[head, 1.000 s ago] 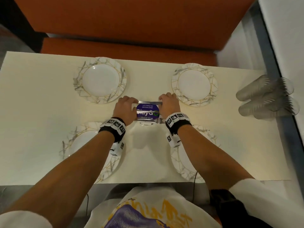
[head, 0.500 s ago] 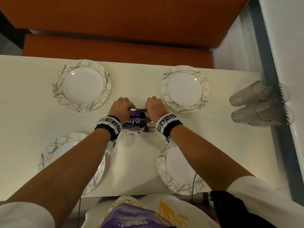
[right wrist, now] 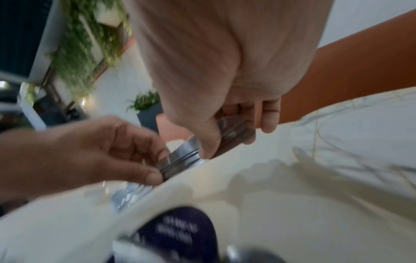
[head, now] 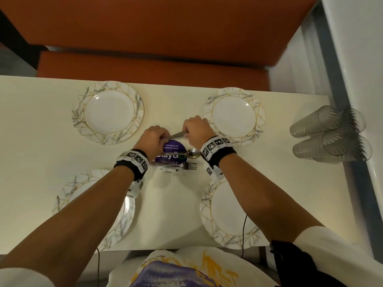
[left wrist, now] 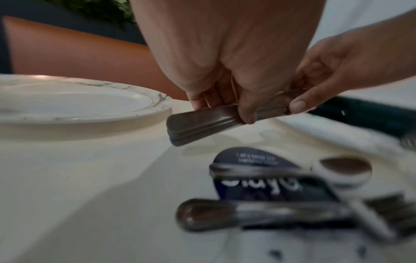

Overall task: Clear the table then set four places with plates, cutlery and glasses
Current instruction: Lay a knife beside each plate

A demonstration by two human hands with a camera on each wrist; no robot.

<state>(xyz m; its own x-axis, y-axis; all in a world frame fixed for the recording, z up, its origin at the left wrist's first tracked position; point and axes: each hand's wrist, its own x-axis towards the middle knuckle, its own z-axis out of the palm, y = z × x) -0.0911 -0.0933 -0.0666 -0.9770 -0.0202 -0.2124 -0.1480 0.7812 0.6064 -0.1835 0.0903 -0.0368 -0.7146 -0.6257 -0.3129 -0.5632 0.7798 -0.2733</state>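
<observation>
While both hands work at the middle of the cream worktop [head: 37,125], a small stack of flat steel cutlery handles [left wrist: 202,122] spans the gap between them, lifted just clear of the surface. The left hand [head: 152,139] pinches one end with thumb and fingertips; the right hand [head: 196,129] curls round the other end. Just nearer the person, a steel spoon [head: 191,153] and a steel fork [head: 186,166] lie across a round purple printed sign [head: 172,149]. Four white marble-patterned plates [head: 107,112] ring the hands, and clear ribbed tumblers [head: 329,135] lie at the right edge.
</observation>
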